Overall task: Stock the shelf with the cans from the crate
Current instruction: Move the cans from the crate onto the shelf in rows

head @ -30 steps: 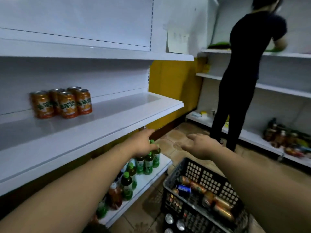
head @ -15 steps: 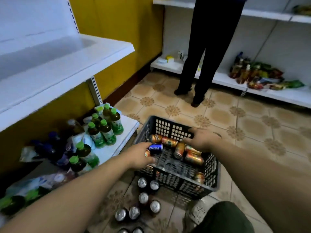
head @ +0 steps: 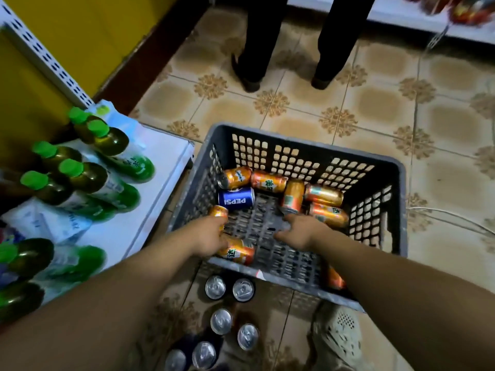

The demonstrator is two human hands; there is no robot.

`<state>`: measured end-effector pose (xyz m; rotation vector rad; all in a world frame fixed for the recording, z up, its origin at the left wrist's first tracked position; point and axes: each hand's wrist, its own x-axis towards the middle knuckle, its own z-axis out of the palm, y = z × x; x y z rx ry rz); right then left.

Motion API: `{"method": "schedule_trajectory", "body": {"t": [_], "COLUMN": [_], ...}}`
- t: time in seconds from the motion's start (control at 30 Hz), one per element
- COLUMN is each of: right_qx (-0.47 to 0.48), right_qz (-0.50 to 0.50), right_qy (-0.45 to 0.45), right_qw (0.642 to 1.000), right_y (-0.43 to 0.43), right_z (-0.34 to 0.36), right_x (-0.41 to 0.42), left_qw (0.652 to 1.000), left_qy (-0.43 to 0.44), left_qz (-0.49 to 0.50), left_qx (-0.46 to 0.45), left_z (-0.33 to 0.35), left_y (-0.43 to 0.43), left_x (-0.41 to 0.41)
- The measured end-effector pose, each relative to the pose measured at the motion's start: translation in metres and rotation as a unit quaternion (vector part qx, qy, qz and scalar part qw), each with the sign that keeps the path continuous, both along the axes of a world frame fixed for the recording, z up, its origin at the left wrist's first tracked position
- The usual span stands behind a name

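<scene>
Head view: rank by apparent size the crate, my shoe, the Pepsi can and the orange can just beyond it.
1. crate
2. shoe, nearer the camera and partly cut off by the frame
3. Pepsi can and orange can: they look alike, so no ranking.

1. The left arm (head: 101,303) is bare from the wrist all the way back to the edge of the picture.
2. The right arm (head: 401,285) is bare in the same way.
3. Both arms look wide at the bottom of the picture and thin near the wrists.
4. The left hand (head: 207,238) is bare.
5. The right hand (head: 300,231) is bare too.
6. One shoe (head: 336,341) shows at the bottom. It is a pale sandy grey and looks soft and bumpy.
7. The shoe has a patch of tiny round holes on top.
</scene>
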<state>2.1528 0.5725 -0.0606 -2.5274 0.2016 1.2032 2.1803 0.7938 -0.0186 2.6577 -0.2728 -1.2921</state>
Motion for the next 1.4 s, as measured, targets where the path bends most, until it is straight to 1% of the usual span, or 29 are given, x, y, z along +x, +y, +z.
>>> {"method": "schedule_trajectory", "body": {"t": [0.1,0.17,0.23,0.3,0.37,0.43,0.5,0.6,0.7,0.77,0.87,0.97,1.03,1.13,1.17,1.23,1.27,1.33,1.4], "right_qx": [0.045,0.068,0.088,0.109,0.109,0.085,0.081,0.105,0.125,0.165,0.259,0.335,0.38,0.445,0.466,0.495,0.503,0.521,0.51], "right_qz": [-0.008,-0.012,-0.008,0.015,0.043,0.078,0.106,0.072,-0.026,-0.118,-0.245,-0.302,-0.31,-0.296,-0.283,-0.241,-0.22,-0.174,-0.14], "right_qy": [0.045,0.06,0.071,0.094,0.108,0.092,0.081,0.082,0.048,0.014,-0.018,-0.061,-0.097,-0.134,-0.141,-0.166,-0.185,-0.222,-0.273], "right_qw": [0.998,0.996,0.994,0.989,0.987,0.989,0.988,0.989,0.991,0.979,0.934,0.89,0.866,0.835,0.827,0.818,0.815,0.806,0.803], "right_y": [0.021,0.036,0.053,0.069,0.082,0.087,0.084,0.069,0.058,0.053,0.054,0.068,0.081,0.105,0.112,0.13,0.141,0.162,0.189], "right_z": [-0.051,-0.078,-0.106,-0.131,-0.15,-0.16,-0.159,-0.137,-0.101,-0.068,-0.011,0.062,0.111,0.193,0.218,0.274,0.302,0.355,0.406], "right_x": [0.011,0.016,0.019,0.019,0.017,0.018,0.021,0.025,0.024,0.022,0.018,0.017,0.017,0.008,0.004,-0.01,-0.02,-0.036,-0.057], "left_qw": [0.998,0.995,0.991,0.986,0.982,0.982,0.984,0.993,0.997,0.99,0.948,0.905,0.869,0.828,0.813,0.784,0.773,0.763,0.756], "left_qy": [0.055,0.077,0.085,0.089,0.094,0.1,0.104,0.08,0.049,0.04,0.018,-0.029,-0.044,-0.055,-0.07,-0.131,-0.161,-0.217,-0.274], "left_qz": [-0.027,-0.048,-0.073,-0.096,-0.101,-0.091,-0.076,-0.035,0.049,0.123,0.248,0.322,0.367,0.38,0.385,0.39,0.387,0.372,0.355], "left_qx": [0.03,0.042,0.066,0.102,0.126,0.128,0.119,0.086,0.024,-0.058,-0.201,-0.275,-0.329,-0.409,-0.43,-0.464,-0.475,-0.483,-0.477], "left_z": [-0.042,-0.066,-0.091,-0.112,-0.126,-0.136,-0.136,-0.126,-0.105,-0.08,-0.027,0.044,0.095,0.175,0.198,0.248,0.273,0.315,0.353], "left_y": [0.002,0.004,0.006,0.008,0.01,0.014,0.017,0.017,0.019,0.019,0.014,0.015,0.022,0.043,0.049,0.068,0.077,0.093,0.112], "left_x": [0.016,0.024,0.03,0.032,0.032,0.031,0.03,0.031,0.027,0.021,0.016,0.01,0.002,-0.024,-0.032,-0.055,-0.069,-0.095,-0.128]}}
